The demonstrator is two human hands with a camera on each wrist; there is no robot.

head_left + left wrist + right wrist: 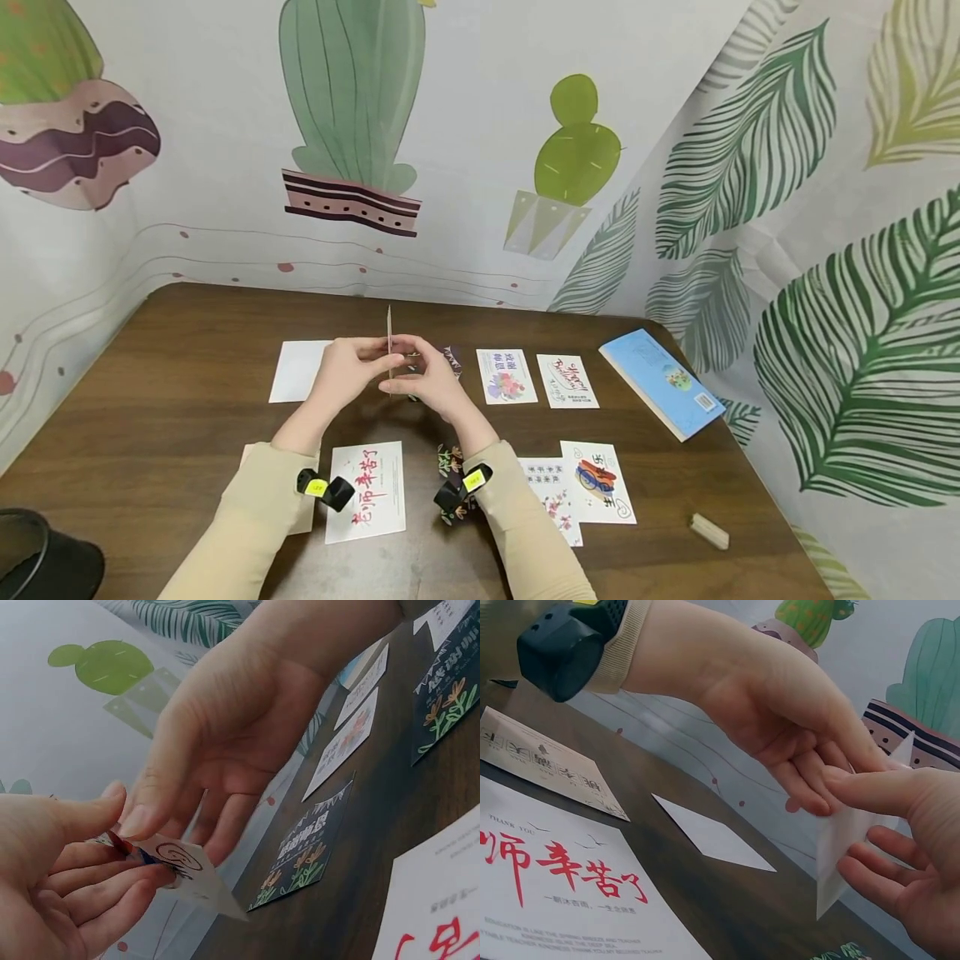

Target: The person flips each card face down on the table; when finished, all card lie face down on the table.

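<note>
Between both hands, above the middle of the table, a white greeting card [389,321] stands upright and nearly edge-on in the head view. My left hand [348,368] pinches it from the left with thumb and fingers. From the other side my right hand [429,379] pinches the same card, thumb close to the left thumb. The left wrist view shows a dark swirl and colored print on the card [199,879]. Its other face [840,851] looks plain white in the right wrist view. Partly hidden behind the right hand lies a dark card [452,361], seen fully in the left wrist view.
A blank white card [295,371] and two printed cards [507,377] lie in the back row. Nearer are a red-lettered card [367,492] and several others, partly under the forearms. A blue book [663,382], a small pale block [709,531] and a black container [48,554] stand around.
</note>
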